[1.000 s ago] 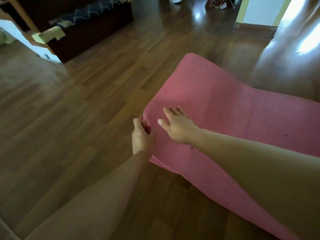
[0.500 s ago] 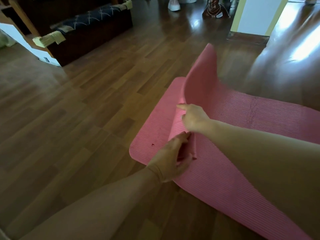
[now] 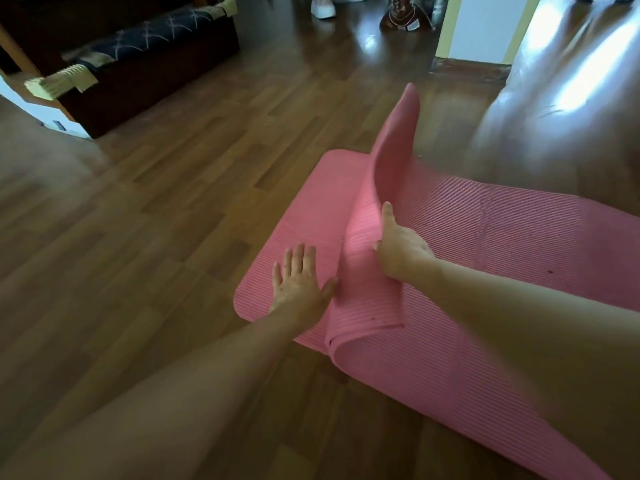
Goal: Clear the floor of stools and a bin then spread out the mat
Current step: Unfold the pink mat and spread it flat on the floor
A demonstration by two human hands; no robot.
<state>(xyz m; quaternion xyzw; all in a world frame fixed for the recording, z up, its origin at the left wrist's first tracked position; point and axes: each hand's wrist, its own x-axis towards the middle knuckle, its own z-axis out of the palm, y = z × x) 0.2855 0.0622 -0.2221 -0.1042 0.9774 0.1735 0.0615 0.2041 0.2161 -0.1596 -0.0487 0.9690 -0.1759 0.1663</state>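
A pink ribbed mat (image 3: 491, 237) lies across the wooden floor from the centre to the lower right. Its end layer is folded back on itself, and the far corner of that flap (image 3: 398, 140) stands up in the air. My left hand (image 3: 298, 278) rests flat and open on the mat's bottom layer near its left end. My right hand (image 3: 398, 247) grips the edge of the folded flap, thumb on top. No stool or bin is in view.
A dark low bench (image 3: 145, 60) with a patterned cushion stands at the back left. A white shoe (image 3: 322, 8) and a dark object (image 3: 405, 15) sit at the far edge, beside a white wall corner (image 3: 481, 29). Bare wooden floor (image 3: 156, 220) spreads to the left.
The mat's end has unfolded to the left onto the floor. My left hand let go of the flap and moved left to lie flat on the mat. My right hand still holds the flap.
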